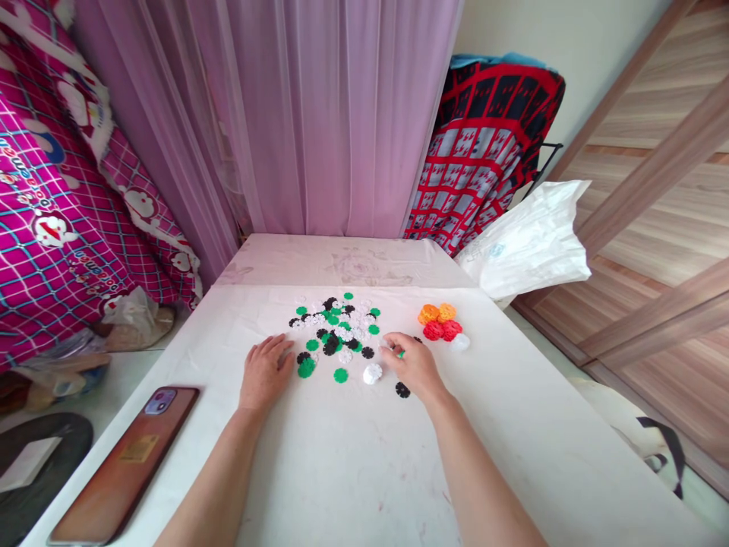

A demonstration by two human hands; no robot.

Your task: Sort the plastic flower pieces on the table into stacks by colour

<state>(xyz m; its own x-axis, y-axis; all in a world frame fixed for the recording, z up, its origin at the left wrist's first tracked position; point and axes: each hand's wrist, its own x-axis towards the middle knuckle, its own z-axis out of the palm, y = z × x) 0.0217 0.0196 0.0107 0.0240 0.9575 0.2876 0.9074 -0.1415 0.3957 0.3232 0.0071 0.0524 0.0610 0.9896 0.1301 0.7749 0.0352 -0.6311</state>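
We look down at a white table (342, 471) with a loose scatter of small notched discs (332, 343), green, black, white and clear, at the centre of our clock face; our left hand (266, 370) lies palm down at eight o'clock, fingers loosely bent and side by side, pinching nothing, near a green disc (306, 368) at seven; our right hand (413, 365) reaches in at four o'clock, thumb and fingers curled close together over the scatter's edge, and we cannot tell whether they pinch a disc.

A white stack (372, 374) sits at five o'clock, just beside the right fingertips; a lone green disc (340, 375) lies at six; a black disc (402, 390) lies between four and five, near the right wrist; orange discs (428, 314) and red discs (452, 330) cluster at three; a phone (125, 463) lies back up, farther out at eight; a white plastic bag (529, 239) leans at two; a purple curtain (342, 114) hangs at twelve.
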